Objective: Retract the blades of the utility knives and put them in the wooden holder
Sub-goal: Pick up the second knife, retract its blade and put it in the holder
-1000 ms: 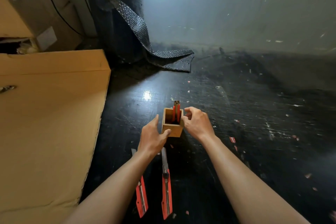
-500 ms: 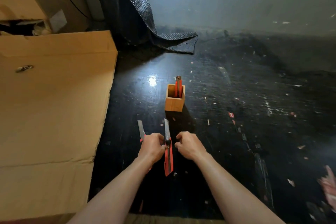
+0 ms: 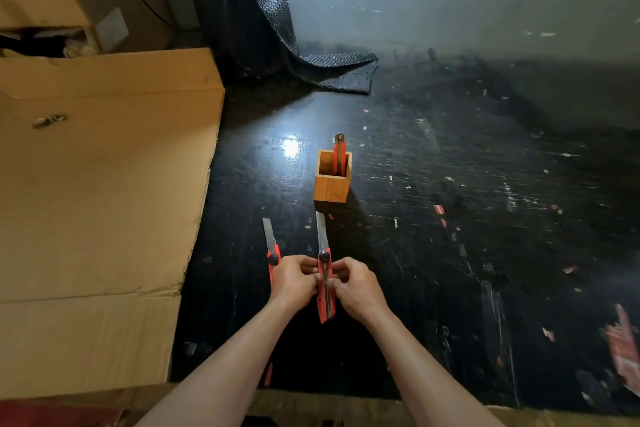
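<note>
A small square wooden holder (image 3: 331, 188) stands on the black floor with one red utility knife (image 3: 339, 153) upright in its far right corner. Nearer to me lies a red utility knife (image 3: 325, 302) with its blade (image 3: 321, 228) extended toward the holder. My left hand (image 3: 293, 280) and my right hand (image 3: 356, 283) both pinch this knife's body from either side. A second red knife (image 3: 273, 259) lies just left of it, blade out, partly hidden under my left hand.
A large flat cardboard sheet (image 3: 100, 204) covers the floor on the left. A roll of dark bubble wrap (image 3: 266, 21) stands at the back, its loose end trailing on the floor. Paper scraps dot the black floor (image 3: 450, 253) to the right.
Both hands left the wooden holder, came back toward me and closed on the middle knife. The view has tilted down.
</note>
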Demonstrator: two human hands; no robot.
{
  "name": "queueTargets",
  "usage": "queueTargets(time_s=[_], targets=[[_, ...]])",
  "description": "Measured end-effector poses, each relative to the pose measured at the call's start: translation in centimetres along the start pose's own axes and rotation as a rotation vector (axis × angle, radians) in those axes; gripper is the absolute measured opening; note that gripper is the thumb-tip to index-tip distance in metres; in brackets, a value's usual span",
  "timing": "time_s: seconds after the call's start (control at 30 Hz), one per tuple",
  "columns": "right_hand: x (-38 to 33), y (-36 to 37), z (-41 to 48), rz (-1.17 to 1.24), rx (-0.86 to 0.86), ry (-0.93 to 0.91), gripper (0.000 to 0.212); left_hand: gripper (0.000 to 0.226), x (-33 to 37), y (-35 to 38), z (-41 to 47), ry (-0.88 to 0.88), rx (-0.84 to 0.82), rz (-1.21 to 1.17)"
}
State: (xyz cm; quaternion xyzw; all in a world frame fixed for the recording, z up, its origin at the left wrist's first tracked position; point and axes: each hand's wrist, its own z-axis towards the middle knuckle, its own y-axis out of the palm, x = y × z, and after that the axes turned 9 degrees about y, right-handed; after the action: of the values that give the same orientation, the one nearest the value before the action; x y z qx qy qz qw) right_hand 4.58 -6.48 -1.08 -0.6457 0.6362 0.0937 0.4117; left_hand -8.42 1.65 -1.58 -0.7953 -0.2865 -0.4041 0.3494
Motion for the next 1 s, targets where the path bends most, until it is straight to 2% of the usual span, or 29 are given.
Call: queueTargets(time_s=[0.2,0.47,0.63,0.77,0.9,1.0], targets=[[-2.1,-1.8,-1.8,0.11,0.095,-0.175,0.021,0.026,3.2,-1.2,-1.5,0.127,0.059,-0.182],[-8.7,-7.4,-5.1,0.251,0.12,-0.451,0.023,0.034,11.2,-4.8,-2.5,0.378,-0.033,-0.319],[-13.0,-10.5,-7.5,0.28,0.151,-0.586,0.024,0.034,16.7,-6.9,-3.3,0.504,-0.034,-0.385],[-15.8,-11.9,-9.1,0.232,0.272,-0.636,0.042,0.035,19.4,-7.8,-3.5,0.565,-0.037,-0.37],[-18.0,-13.2,-10.2,0.06,0.385,-0.708,0.035,0.033,20.8,-8.2,-4.1,0.606,-0.06,-0.358],[-18.6,-13.6,-10.6,0.051,0.396,-0.722,0.029,0.032,21.4,-8.3,-4.5,0.63,-0.047,-0.356]])
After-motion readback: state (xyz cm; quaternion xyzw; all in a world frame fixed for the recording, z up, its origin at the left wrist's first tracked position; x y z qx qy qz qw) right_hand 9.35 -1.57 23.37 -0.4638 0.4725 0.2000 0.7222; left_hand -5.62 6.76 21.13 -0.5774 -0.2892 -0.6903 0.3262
